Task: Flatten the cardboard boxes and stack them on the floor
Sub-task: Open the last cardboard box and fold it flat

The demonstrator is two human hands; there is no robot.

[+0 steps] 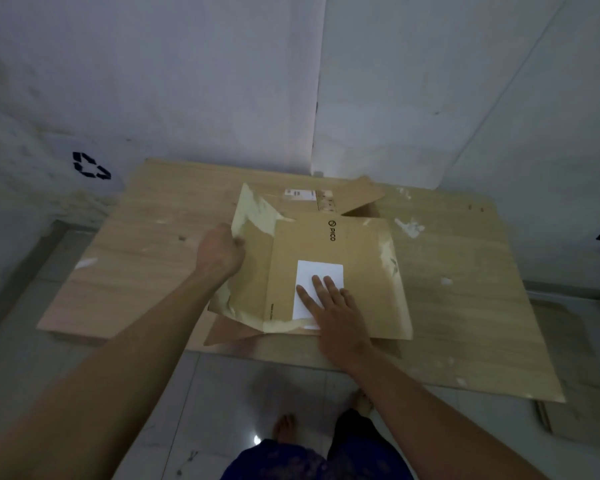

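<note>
A brown cardboard box (357,258) with a black logo and a white label lies nearly flat on a large flattened cardboard sheet (160,258) on the floor. My left hand (220,252) is closed on the box's left flap (252,237), which carries strips of pale tape and stands raised. My right hand (333,313) rests palm down with fingers spread on the box's top panel, over the white label (323,275). Another flap (359,194) sticks up at the box's far side.
Large white sheets with black recycling marks (90,166) lean against the wall behind. More flattened cardboard (568,375) lies at the right under the big sheet. Glossy floor tiles (222,410) and my bare feet (284,427) are in front.
</note>
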